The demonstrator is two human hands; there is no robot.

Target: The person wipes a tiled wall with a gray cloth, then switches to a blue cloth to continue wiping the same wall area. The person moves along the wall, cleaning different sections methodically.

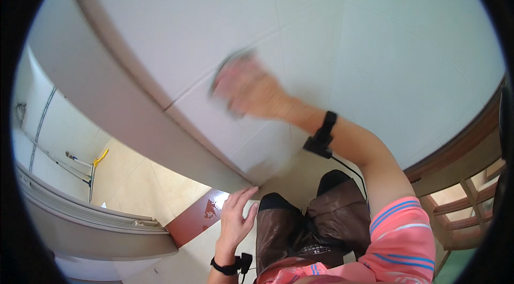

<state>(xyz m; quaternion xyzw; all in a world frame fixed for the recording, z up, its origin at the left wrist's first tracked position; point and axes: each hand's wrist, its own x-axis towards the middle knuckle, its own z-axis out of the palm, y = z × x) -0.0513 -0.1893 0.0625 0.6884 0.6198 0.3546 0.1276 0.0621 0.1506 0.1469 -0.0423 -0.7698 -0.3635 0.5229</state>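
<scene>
My right hand (257,93), blurred by motion, is pressed to the white tiled wall (305,35). Under its fingers is a dark-edged flat pad or cloth (219,73); the blur hides its exact kind. Lower down, my left hand (238,213) holds nothing, its fingers apart, close to the bottom corner of the wall edge. Each wrist wears a black strap with a small device.
A pale door frame (132,123) runs diagonally at left. Beyond it, a yellow-ended long-handled tool (100,159) leans by a tiled wall. A reddish-brown threshold (196,217) looks wet. Wooden shelving or framework (461,203) stands at right.
</scene>
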